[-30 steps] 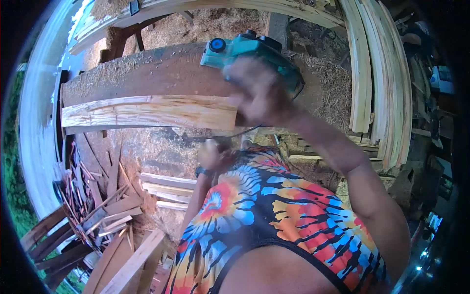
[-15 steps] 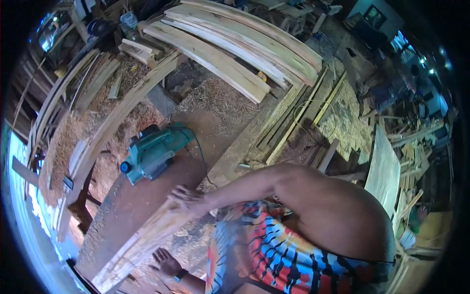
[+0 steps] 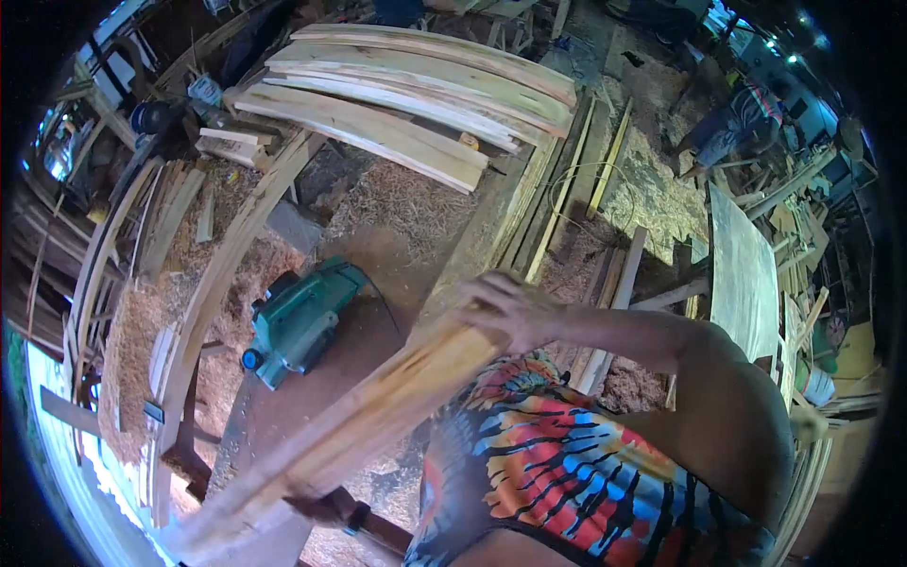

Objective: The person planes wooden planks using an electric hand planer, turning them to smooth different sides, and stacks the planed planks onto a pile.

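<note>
One plank [image 3: 392, 402] held slantwise over the near edge of the bench [image 3: 364, 357], planer [image 3: 307, 321] on the bench just beyond

Plank: pale wood, brown-orange streak along the face. Runs from in front of the shirt [image 3: 576, 454] down to lower left; far end is blurred. Can't tell whether it touches the bench.

Right hand [image 3: 510, 310]: on the plank's near end, fingers a bit apart and bent over the edge, gripping it. Arm reaches in from the right, elbow bent.

Left hand [image 3: 326, 507]: at the plank's lower edge, toward the far end, dark band [image 3: 357, 517] on the wrist. Fingers partly behind the wood, so can't tell if they're pinching it or just propping it.

Planer: teal body, blue knob at its lower-left end, clear of both hands. Dark cord [image 3: 385, 304] trails from its right end onto the bench. Shavings [image 3: 406, 208] are heaped past the planer.

Surroundings: board stack [image 3: 406, 94] at the top, beyond the shavings. Long beam [image 3: 222, 246] left of the planer, slanting from upper right to lower left. More loose strips at far left, too tangled to count. Wire loop [image 3: 556, 189] right of the shavings, lying over long strips. Pale sheet [image 3: 744, 265] leaning at right. Another person [image 3: 742, 128] stooped in the background, upper right; their hands are too small to make out. White bucket [image 3: 205, 90] at upper left.
</note>
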### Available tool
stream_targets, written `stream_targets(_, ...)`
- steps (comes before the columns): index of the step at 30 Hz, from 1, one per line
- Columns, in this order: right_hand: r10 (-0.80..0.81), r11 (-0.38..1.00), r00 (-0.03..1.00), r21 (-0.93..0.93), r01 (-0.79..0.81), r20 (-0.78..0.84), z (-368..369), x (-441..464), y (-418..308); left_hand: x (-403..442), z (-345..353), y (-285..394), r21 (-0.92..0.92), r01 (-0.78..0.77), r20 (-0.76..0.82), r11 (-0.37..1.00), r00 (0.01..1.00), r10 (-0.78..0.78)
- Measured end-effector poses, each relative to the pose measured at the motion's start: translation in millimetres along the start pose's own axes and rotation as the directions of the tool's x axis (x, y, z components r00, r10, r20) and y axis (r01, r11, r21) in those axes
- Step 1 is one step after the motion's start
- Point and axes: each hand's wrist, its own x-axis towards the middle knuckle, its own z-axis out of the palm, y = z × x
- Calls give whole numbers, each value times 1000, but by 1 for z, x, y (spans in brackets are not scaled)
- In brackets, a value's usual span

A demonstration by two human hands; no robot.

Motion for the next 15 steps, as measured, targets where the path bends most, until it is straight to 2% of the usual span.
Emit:
stream_targets(1,81,997,997,16,-81,5,-4,-11,5,0,24,-14,1,77,80,997,994,-76)
stream_targets(2,160,987,987,32,-160,8,-8,-22,11,-2,49,-33,94,86,107,992,990,-96)
stream_targets(3,241,970,969,17,-242,48,-8,-33,15,8,54,-45,177,179,350,968,907,-232)
stream_targets(4,319,948,944,-1,-320,86,-4,-45,16,18,60,-57,295,212,564,932,749,-349)
stream_targets(5,391,920,912,-23,-391,123,1,-59,18,10,88,-80,303,291,597,907,684,-419)
stream_targets(7,447,894,886,-57,-444,119,23,-95,28,-21,145,-120,435,332,556,837,632,-539)
stream_targets(9,496,867,868,40,-496,6,65,-136,43,-24,167,-175,585,210,491,784,677,-548)
stream_targets(11,610,776,790,150,-612,66,45,-152,31,-49,199,-229,633,370,422,680,572,-704)
stream_targets(13,737,626,654,192,-756,170,30,-164,27,-67,221,-287,622,602,244,502,460,-854)
stream_targets(15,799,578,591,130,-806,109,31,-181,27,-67,221,-356,694,574,227,434,397,-889)
